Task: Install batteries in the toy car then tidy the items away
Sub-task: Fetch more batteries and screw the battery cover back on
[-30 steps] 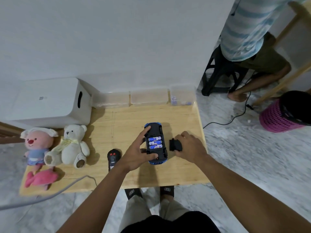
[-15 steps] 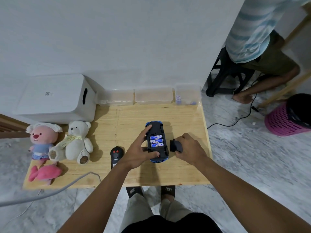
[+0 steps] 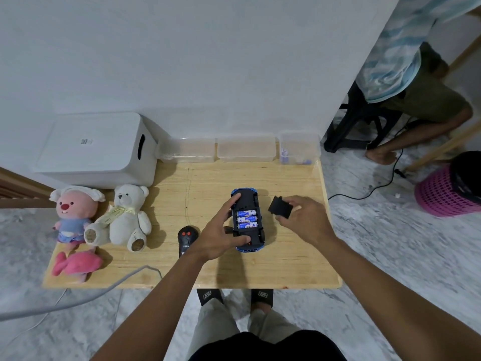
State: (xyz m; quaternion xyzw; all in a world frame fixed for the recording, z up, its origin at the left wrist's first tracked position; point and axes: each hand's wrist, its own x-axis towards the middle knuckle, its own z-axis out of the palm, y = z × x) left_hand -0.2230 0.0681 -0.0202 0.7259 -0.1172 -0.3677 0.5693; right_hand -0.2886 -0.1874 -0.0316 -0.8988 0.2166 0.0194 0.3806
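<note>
The blue toy car [image 3: 247, 196] lies upside down on the wooden table [image 3: 291, 261]. Its open battery bay shows three blue-and-white batteries [image 3: 246, 219] side by side. My left hand [image 3: 221, 234] grips the car, with the index finger on its far end and the thumb at its near end. Just right of the car, my right hand [image 3: 303, 220] holds the black battery cover [image 3: 280, 207] by its edges, lifted a little above the table.
A black remote control [image 3: 187, 239] lies left of the car. Three soft toys [image 3: 101, 220] and a white box [image 3: 100, 149] fill the left side. Three clear tubs [image 3: 246, 149] line the wall. A seated person [image 3: 406, 82] and a pink basket [image 3: 447, 188] are to the right.
My right hand has lifted the black cover off the table and turned it, so its flat face now shows beside the car. My left hand has kept its grip on the car.
</note>
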